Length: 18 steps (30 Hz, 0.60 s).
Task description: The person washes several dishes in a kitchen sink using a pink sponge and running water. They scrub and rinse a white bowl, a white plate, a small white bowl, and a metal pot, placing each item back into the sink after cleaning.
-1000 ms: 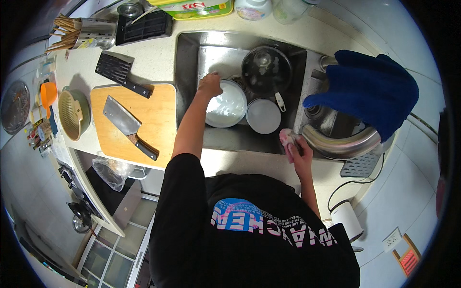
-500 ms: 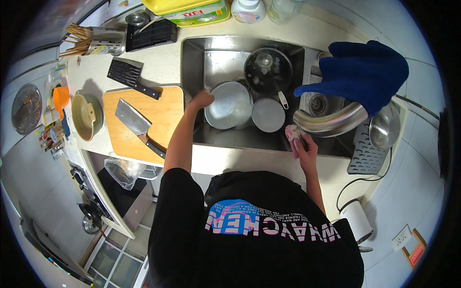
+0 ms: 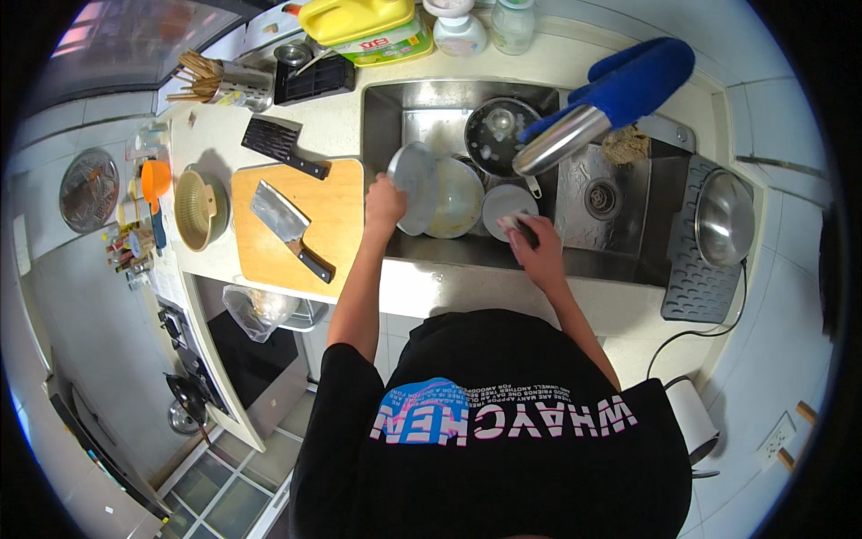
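My left hand (image 3: 384,201) grips the rim of a whitish bowl (image 3: 416,184), tipped up on its side in the left part of the sink. Beside and partly behind it sits another pale bowl (image 3: 458,199). My right hand (image 3: 541,255) is closed on a small sponge (image 3: 512,220), mostly hidden by the fingers, over the near edge of a small white bowl (image 3: 503,199). A dark pan (image 3: 495,135) with suds and a pale handle lies at the back of the same basin.
The steel faucet (image 3: 564,142) bears a blue cloth mitt (image 3: 642,79) and hangs over the sink divider. Left stand a cutting board (image 3: 260,247) with a cleaver (image 3: 280,212), and a second knife (image 3: 272,137). A steel bowl (image 3: 724,218) lies on the grey mat (image 3: 691,286) at right.
My left hand has lifted and tilted the whitish bowl, uncovering the other bowl. My right hand has moved left with the sponge, from the sink's front edge to above the small bowl.
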{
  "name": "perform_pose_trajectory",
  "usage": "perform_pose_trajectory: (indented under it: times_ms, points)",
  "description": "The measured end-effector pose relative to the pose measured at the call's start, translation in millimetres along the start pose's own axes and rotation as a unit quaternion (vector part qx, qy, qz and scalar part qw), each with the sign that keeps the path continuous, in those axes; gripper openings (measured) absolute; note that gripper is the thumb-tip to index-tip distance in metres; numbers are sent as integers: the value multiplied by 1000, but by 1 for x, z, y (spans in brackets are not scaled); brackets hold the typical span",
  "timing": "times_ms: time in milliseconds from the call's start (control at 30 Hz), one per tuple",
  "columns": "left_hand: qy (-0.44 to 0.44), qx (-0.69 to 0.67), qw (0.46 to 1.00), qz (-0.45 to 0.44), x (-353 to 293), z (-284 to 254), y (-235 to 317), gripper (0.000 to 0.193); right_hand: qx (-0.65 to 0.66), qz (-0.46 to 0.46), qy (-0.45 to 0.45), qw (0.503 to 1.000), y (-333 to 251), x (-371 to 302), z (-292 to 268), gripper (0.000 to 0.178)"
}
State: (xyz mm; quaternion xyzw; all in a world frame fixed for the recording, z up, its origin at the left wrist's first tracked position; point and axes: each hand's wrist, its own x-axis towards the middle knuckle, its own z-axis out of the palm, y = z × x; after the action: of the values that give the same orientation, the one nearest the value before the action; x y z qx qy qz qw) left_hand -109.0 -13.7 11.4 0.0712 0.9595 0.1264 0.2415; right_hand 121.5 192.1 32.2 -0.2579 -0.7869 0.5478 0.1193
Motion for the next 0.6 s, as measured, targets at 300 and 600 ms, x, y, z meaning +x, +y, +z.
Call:
perform_pose_trajectory:
  times_ms: [300,600]
  points:
    - [-49,-534,844,33,-61,5,-28,46,-165,-103,27,981,-28,72,104,28]
    - [-94,-669,735,-57,-66,7,-32,48,-86,-257,-128,954,-80,71,146,18]
